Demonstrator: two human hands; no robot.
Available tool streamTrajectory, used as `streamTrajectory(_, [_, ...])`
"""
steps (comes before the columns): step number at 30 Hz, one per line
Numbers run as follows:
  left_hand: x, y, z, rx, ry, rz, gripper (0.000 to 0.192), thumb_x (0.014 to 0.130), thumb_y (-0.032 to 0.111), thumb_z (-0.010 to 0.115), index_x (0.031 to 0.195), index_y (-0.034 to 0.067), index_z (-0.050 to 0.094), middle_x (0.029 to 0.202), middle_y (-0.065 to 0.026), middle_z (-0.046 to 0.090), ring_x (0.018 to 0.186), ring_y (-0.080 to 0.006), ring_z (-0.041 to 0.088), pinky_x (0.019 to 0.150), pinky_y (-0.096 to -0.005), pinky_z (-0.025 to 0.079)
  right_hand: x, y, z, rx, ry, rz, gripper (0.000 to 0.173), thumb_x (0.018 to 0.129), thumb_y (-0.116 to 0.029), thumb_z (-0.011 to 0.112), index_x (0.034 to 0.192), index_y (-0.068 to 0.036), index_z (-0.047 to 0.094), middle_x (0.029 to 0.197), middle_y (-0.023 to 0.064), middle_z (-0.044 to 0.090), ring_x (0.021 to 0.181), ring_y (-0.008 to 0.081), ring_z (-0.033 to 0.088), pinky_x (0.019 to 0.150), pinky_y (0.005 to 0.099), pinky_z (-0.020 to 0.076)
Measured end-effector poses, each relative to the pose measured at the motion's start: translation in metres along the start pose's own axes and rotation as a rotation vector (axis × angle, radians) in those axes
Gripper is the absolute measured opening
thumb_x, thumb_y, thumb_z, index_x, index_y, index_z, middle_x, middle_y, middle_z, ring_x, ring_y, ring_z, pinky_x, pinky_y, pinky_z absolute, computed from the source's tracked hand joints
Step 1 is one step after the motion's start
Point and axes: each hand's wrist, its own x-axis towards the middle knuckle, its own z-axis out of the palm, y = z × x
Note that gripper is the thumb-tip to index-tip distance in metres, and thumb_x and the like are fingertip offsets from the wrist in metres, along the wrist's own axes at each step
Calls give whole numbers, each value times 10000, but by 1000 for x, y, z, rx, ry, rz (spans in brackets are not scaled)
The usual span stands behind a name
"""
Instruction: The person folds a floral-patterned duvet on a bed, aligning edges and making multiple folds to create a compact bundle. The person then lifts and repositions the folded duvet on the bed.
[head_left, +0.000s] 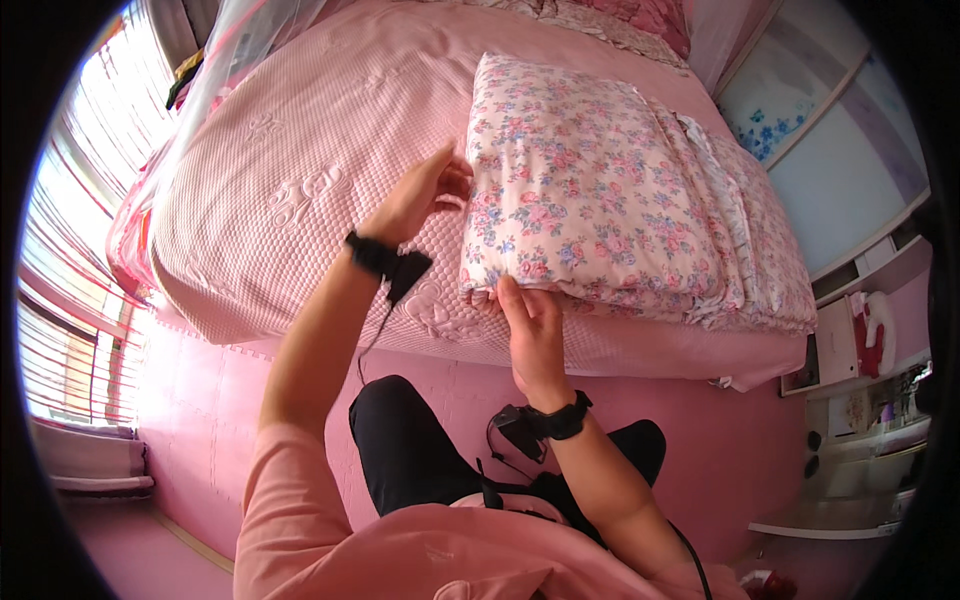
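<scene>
A folded floral quilt (577, 180), pale pink with rose and blue flowers, lies in layers on the right part of a bed covered by a pink quilted bedspread (315, 150). My right hand (536, 330) grips the quilt's near left corner, thumb on top and the fingers partly hidden underneath. At the quilt's left edge is my left hand (427, 191), its fingers curled and apart; whether the fingertips touch the fabric is hard to tell. Both wrists wear black straps with small dark devices and cables.
Pink interlocking floor mats (232, 390) lie before the bed. White netting (232, 75) hangs at its left corner, beside a window with red-striped string curtains (90, 225). Sliding wardrobe doors (840, 172) and a white shelf unit (832, 345) stand on the right.
</scene>
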Motion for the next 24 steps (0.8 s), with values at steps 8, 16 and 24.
streamTrajectory(8, [-134,-90,100,22,121,353,780,1043,166,540,1663,19,91,1704,-194,193,1559,-296,248,1258,-416,219,-51,41,-6,-503,175,-217,515,921,15,658,1422,-25,543,1000,92,575,837,195,531,746,318,486])
streamTrajectory(16, [-134,-68,115,877,463,422,621,939,144,752,1462,-34,471,1138,-180,680,914,-255,694,775,-349,546,-50,63,-5,89,166,267,155,1008,-203,672,974,-54,647,864,-3,611,708,87,572,554,255,424])
streamTrajectory(24, [-116,-87,105,1236,535,524,239,943,152,709,1101,-3,619,776,-152,651,629,-327,616,574,-423,449,-11,93,5,167,279,182,315,1058,-298,617,895,-34,675,646,2,600,566,78,539,515,277,382])
